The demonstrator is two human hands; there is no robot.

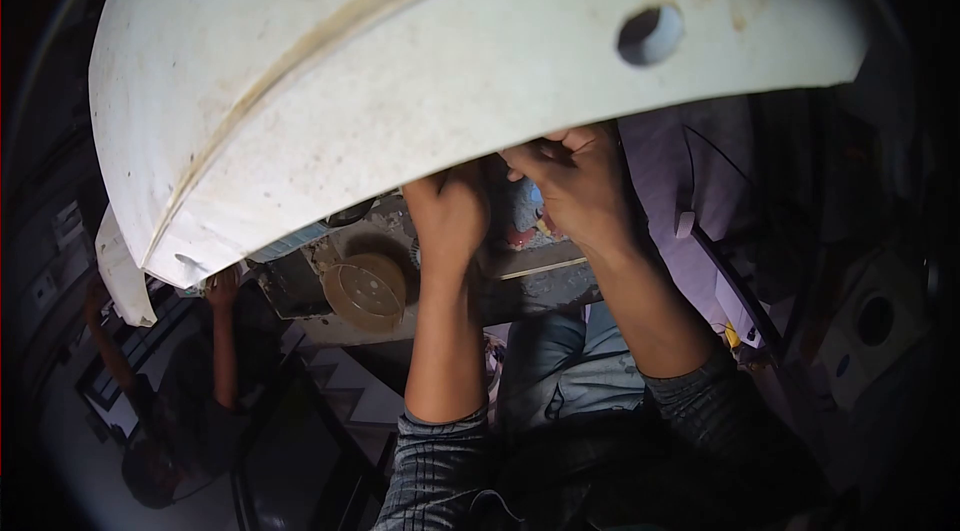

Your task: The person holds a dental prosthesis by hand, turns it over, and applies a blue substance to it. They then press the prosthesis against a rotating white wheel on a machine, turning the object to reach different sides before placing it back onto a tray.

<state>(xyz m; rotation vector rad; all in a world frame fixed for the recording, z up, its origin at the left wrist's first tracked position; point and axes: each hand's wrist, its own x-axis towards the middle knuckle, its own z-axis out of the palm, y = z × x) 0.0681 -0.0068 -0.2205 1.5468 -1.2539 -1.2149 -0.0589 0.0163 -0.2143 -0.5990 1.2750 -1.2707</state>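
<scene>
A large white curved shell (400,101) with a round hole fills the upper view and hangs over the workbench (560,286). Its lower edge cuts across both of my hands. My left hand (447,216) is upright over the bench, thumb side showing, with the fingers hidden behind the shell. To its right, my right hand (580,181) has its fingers curled in and thumb pressed toward them. Their tips go under the edge, and I cannot tell what is in them. Small red and blue bits (530,221) lie on the bench between my hands.
A round tan bowl (365,291) stands on the bench left of my left forearm. At the far left is another person (190,381) with both arms raised. Pale purple cloth (665,191) and a dark bar (735,281) are on the right, near a white box (870,331).
</scene>
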